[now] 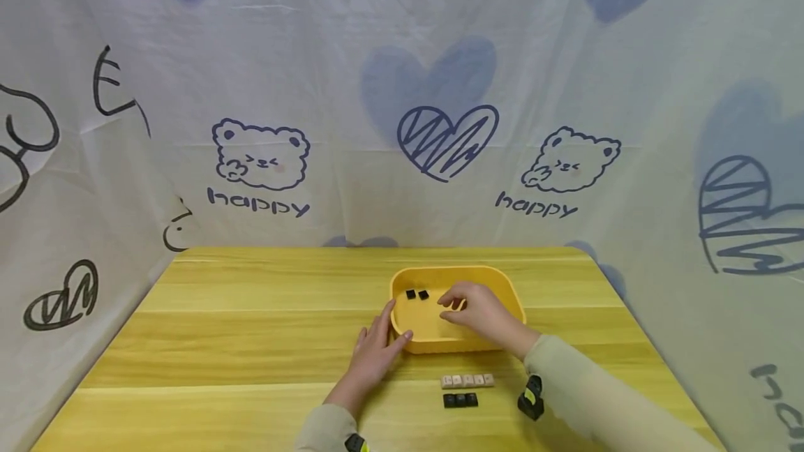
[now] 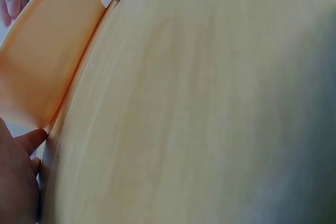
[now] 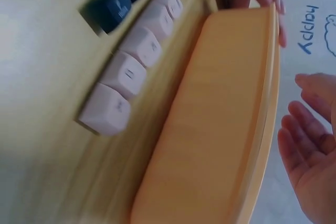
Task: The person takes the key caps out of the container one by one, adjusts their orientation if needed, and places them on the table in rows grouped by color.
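Note:
A yellow plastic tray (image 1: pixel 461 346) stands on the table, with two black keycaps (image 1: pixel 417 294) lying at its left back. My left hand (image 1: pixel 373 354) rests against the tray's left front corner, its fingers fairly straight along the rim. Above the inside of the tray is my right hand (image 1: pixel 480 312), fingers loosely bent, thumb and forefinger apart. No object shows between them in the head or right wrist view. In front of the tray lies a row of several white keycaps (image 1: pixel 467 381). Three black keycaps (image 1: pixel 460 400) form a shorter row nearer me.
The wood-patterned table (image 1: pixel 239 347) extends to both sides of the tray. Behind it hangs a pale cloth (image 1: pixel 352 180) printed with hearts and bears, which also closes off the left and right. Dark wrist devices (image 1: pixel 531 397) sit on both sleeves.

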`<state>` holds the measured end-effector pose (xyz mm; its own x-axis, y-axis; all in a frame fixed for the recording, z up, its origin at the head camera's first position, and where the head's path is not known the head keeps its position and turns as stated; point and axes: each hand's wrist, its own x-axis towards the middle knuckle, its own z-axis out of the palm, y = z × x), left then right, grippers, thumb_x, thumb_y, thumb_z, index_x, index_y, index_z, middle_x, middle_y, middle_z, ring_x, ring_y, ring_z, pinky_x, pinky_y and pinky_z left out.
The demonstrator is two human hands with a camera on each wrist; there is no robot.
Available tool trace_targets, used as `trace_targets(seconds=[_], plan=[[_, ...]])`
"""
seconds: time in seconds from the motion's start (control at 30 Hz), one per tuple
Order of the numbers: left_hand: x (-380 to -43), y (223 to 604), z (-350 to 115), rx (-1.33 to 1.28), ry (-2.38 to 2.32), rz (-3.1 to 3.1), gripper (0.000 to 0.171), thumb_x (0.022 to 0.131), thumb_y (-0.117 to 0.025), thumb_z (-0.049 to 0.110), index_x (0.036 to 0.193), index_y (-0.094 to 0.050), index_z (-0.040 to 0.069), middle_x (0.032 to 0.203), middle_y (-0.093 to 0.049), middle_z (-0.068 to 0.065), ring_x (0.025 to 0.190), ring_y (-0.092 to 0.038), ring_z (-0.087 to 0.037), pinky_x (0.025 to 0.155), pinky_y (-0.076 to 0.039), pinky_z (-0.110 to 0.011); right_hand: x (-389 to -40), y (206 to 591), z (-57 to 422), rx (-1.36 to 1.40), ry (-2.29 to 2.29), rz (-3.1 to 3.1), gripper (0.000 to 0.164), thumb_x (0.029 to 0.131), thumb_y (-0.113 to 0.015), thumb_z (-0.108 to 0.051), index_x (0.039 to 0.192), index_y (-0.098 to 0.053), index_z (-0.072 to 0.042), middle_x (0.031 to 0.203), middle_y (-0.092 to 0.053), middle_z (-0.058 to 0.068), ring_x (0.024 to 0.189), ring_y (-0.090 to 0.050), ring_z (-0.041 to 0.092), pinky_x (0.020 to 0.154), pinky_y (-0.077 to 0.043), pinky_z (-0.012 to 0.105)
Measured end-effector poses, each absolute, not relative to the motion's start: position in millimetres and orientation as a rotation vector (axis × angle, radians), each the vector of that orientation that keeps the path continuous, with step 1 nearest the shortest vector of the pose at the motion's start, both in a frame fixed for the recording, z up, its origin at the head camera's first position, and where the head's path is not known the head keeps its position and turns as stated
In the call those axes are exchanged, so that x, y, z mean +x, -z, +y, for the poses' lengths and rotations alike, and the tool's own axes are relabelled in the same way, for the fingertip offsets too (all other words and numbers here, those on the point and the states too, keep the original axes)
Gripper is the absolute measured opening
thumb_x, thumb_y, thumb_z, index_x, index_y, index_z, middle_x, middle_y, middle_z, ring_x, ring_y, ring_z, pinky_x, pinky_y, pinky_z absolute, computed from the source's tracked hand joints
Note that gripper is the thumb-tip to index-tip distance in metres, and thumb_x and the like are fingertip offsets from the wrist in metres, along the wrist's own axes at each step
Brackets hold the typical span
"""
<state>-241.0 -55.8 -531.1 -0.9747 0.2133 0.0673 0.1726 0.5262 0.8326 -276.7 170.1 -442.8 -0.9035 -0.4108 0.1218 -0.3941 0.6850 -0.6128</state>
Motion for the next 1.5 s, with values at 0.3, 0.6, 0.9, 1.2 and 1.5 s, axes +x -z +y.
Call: trace_targets(seconds=[0.3, 0.6, 0.9, 1.2, 1.5], plan=[[-239.5, 529.5, -56.0, 0.32, -1.458, 2.712, 0.071, 0.1, -0.051, 0.044, 0.157, -0.017, 0.019, 0.155, -0.03, -0.017, 0.142, -0.027, -0.036, 0.113, -0.002, -0.06, -309.6, 446.3, 155.4, -0.718, 0.868, 2.782, 0.024, 0.084, -0.077, -0.006, 0.107, -0.072, -0.003, 0.101, -0.069, 0.008, 0.088, -0.06, 0.021, 0.079, -0.051, 0.036], [-239.9, 530.4, -56.6, 0.327, -1.454, 2.709, 0.071, 0.1, -0.05, 0.044, 0.157, -0.017, 0.02, 0.155, -0.031, -0.016, 0.142, -0.027, -0.036, 0.113, -0.003, -0.06, -338.0, 459.6, 148.9, -0.776, 0.731, 2.706, 0.031, 0.082, -0.077, -0.005, 0.113, -0.07, 0.0, 0.11, -0.069, 0.011, 0.099, -0.061, 0.03, 0.085, -0.052, 0.04], [-240.4, 532.2, -55.6, 0.321, -1.482, 2.717, 0.072, 0.099, -0.052, 0.044, 0.157, -0.019, 0.019, 0.155, -0.032, -0.017, 0.142, -0.027, -0.037, 0.114, -0.003, -0.059, -351.3, 465.2, 140.5, -0.713, 0.623, 2.683, 0.039, 0.08, -0.079, -0.005, 0.118, -0.068, -0.003, 0.117, -0.066, 0.01, 0.107, -0.06, 0.029, 0.092, -0.05, 0.042], [-240.7, 532.5, -55.5, 0.33, -1.469, 2.713, 0.072, 0.099, -0.051, 0.047, 0.157, -0.019, 0.018, 0.154, -0.032, -0.018, 0.141, -0.028, -0.036, 0.114, -0.003, -0.059, -353.9, 470.3, 140.5, -0.768, 0.507, 2.671, 0.041, 0.076, -0.081, -0.002, 0.115, -0.07, -0.005, 0.114, -0.066, 0.008, 0.098, -0.06, 0.024, 0.09, -0.05, 0.04], [-241.9, 532.2, -56.7, 0.325, -1.465, 2.7, 0.072, 0.1, -0.05, 0.046, 0.158, -0.016, 0.019, 0.155, -0.03, -0.017, 0.142, -0.025, -0.036, 0.114, -0.002, -0.059, -350.6, 471.6, 143.3, -0.865, 0.42, 2.638, 0.036, 0.076, -0.079, 0.003, 0.11, -0.073, -0.005, 0.095, -0.06, 0.003, 0.08, -0.055, 0.015, 0.075, -0.051, 0.031]])
